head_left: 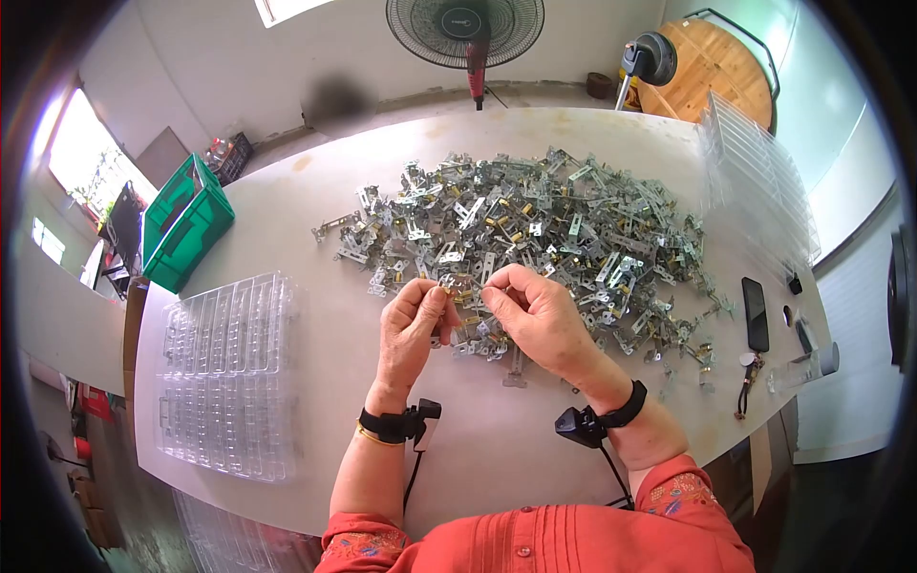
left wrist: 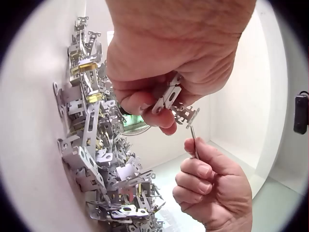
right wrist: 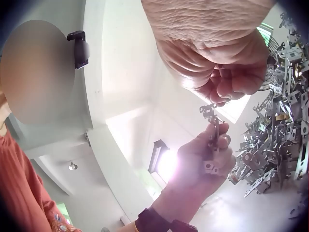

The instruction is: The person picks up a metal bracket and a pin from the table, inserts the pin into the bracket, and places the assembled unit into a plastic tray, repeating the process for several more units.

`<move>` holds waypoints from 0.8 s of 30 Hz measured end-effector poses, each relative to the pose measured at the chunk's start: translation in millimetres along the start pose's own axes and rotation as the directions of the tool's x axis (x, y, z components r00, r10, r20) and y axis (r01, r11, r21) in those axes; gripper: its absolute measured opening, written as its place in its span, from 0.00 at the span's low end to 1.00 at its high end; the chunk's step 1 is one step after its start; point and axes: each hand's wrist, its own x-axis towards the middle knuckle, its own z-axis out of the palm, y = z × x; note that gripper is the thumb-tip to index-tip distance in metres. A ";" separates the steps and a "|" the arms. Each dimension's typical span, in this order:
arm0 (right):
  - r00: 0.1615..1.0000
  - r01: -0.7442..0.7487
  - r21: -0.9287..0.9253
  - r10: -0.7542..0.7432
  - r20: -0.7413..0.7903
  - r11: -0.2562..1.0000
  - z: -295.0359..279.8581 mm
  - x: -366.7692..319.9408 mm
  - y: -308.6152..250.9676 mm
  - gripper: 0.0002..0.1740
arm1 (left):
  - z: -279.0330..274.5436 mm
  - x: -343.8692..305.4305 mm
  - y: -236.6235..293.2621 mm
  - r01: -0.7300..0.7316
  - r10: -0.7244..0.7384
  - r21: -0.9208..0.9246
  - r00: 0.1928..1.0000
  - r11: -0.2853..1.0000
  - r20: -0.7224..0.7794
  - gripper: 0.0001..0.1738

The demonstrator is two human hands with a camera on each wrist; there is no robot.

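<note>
My left hand (head_left: pixel 409 325) grips a small silver metal bracket (left wrist: pixel 169 98) with slots and holes, its fingers curled round the middle. One notched end (left wrist: pixel 185 115) of the bracket sticks out past the fingers. Facing it, my right hand (head_left: pixel 543 323) pinches a thin metal rod (left wrist: pixel 193 135) between thumb and forefinger. The rod's tip is right at the bracket's end in the left wrist view. Both hands are over the near edge of a large pile of similar metal brackets (head_left: pixel 573 229), some with brass-coloured parts. In the right wrist view the rod is hidden.
Clear plastic trays (head_left: pixel 224 372) are stacked on the table (head_left: pixel 334 468) at left, with more trays (head_left: pixel 759 181) at far right. A green crate (head_left: pixel 191 229) stands at the back left. On the right lie a phone (head_left: pixel 755 315) and keys (head_left: pixel 745 387). A fan (head_left: pixel 465 29) stands beyond.
</note>
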 end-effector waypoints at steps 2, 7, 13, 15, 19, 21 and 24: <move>1.000 0.006 -0.026 -0.006 -0.002 1.000 0.5 0.6 3.8 0.06 | 0.0 0.0 -1.6 -0.007 0.007 0.009 1.000 1.000 0.003 0.13; 0.999 0.035 -0.115 -0.038 -0.021 0.993 0.2 -0.3 -0.3 0.07 | 0.3 -0.5 -1.4 -0.034 0.034 0.044 0.999 0.998 0.010 0.12; 0.997 0.061 -0.203 -0.070 -0.037 0.977 -1.1 -3.5 -9.2 0.07 | 1.3 -1.4 -0.9 -0.139 0.139 0.175 0.990 0.975 0.013 0.11; 0.996 0.071 -0.212 -0.081 -0.036 0.975 -1.8 -4.2 -10.2 0.07 | 1.5 -2.0 0.4 -0.139 0.140 0.183 0.990 0.973 0.010 0.10; 0.997 0.071 -0.252 -0.079 -0.021 0.965 -3.3 -5.0 -12.5 0.08 | -0.4 -2.2 -2.2 -0.193 0.195 0.279 0.981 0.941 0.022 0.10; 0.996 0.074 -0.254 -0.082 -0.021 0.964 -3.4 -4.6 -10.9 0.08 | 0.3 -2.5 -0.7 -0.190 0.195 0.313 0.981 0.931 0.016 0.09; 0.994 0.095 -0.251 -0.104 -0.024 0.963 -3.0 -4.6 -9.2 0.08 | 1.2 -3.3 1.9 -0.184 0.192 0.341 0.981 0.922 0.008 0.09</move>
